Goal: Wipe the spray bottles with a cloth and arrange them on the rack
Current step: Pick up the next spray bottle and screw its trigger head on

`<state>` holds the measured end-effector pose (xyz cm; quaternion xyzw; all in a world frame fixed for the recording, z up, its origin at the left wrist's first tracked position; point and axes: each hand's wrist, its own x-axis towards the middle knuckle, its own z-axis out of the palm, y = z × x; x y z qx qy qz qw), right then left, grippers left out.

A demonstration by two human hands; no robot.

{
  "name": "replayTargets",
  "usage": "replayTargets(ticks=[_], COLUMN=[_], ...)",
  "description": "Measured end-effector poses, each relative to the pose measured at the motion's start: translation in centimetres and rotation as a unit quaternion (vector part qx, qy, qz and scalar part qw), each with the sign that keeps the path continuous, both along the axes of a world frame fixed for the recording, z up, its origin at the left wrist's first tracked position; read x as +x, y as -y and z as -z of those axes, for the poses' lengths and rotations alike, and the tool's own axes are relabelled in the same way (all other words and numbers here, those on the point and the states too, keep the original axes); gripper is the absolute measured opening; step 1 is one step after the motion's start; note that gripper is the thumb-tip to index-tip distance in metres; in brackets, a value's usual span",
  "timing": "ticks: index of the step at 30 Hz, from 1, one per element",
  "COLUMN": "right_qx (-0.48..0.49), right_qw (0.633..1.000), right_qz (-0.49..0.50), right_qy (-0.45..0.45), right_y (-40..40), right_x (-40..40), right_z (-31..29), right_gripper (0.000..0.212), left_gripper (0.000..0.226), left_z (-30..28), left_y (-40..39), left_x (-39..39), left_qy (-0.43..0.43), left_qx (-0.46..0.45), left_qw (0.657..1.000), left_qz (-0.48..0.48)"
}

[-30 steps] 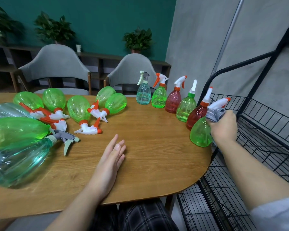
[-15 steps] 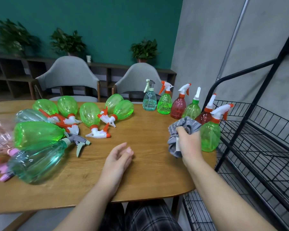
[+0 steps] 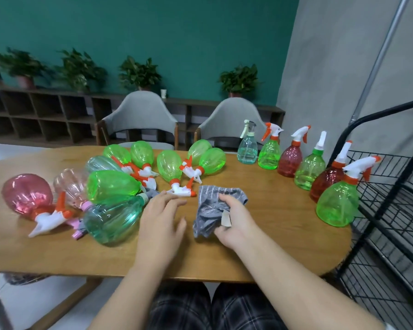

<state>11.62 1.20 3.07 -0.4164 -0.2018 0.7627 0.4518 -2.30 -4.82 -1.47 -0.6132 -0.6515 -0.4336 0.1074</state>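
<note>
My right hand (image 3: pixel 236 222) grips a grey cloth (image 3: pixel 210 210) just above the wooden table (image 3: pixel 272 246), near its middle. My left hand (image 3: pixel 160 220) hovers open beside it, fingers spread next to a teal bottle (image 3: pixel 112 220) lying on its side. Several green bottles (image 3: pixel 112 185) and a pink bottle (image 3: pixel 28 196) lie flat on the left. Along the right edge several bottles stand upright, the nearest a green one (image 3: pixel 336 206) with a white and orange trigger. The black wire rack (image 3: pixel 396 210) stands to the right of the table.
Two grey chairs (image 3: pixel 138 120) stand behind the table. A low wooden shelf (image 3: pixel 45 117) with potted plants runs along the teal wall. A metal pole (image 3: pixel 379 58) leans against the grey wall at the right.
My right hand let go of the green bottle at the right edge, leaving it upright, and carried the cloth left to the table's middle. My left hand lifted and moved toward the teal bottle.
</note>
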Motion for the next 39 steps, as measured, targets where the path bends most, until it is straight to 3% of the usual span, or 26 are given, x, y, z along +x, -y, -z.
replayTargets(ticks=[4, 10, 16, 23, 34, 39], right_qx=[-0.034, -0.040, -0.040, -0.048, -0.064, -0.034], right_qw=[0.999, 0.997, 0.997, 0.997, 0.994, 0.994], right_qz=[-0.011, -0.010, -0.015, -0.044, -0.058, -0.090], right_qy=[-0.037, -0.066, -0.063, -0.035, -0.066, -0.045], right_y=[0.4, 1.1, 1.5, 2.2, 2.7, 3.2], right_x=[-1.7, -2.5, -2.3, -1.8, -1.4, -1.6], right_z=[1.0, 1.4, 1.3, 1.2, 1.4, 0.9], right_gripper=[0.019, 0.026, 0.015, 0.007, 0.016, 0.006], left_gripper=[0.049, 0.101, 0.101, 0.095, 0.090, 0.092], left_z=[0.0, 0.7, 1.8, 2.0, 2.0, 2.2], left_y=[1.1, 2.3, 2.7, 2.8, 2.6, 2.5], left_x=[-2.1, -5.1, -6.1, -6.2, -5.9, -4.8], left_qy=[-0.051, 0.067, 0.099, 0.087, 0.129, 0.187], left_qx=[0.012, -0.108, -0.182, -0.150, -0.110, -0.081], left_qw=[0.983, 0.944, 0.926, 0.931, 0.962, 0.963], left_qz=[-0.174, -0.304, -0.317, -0.323, -0.216, -0.174])
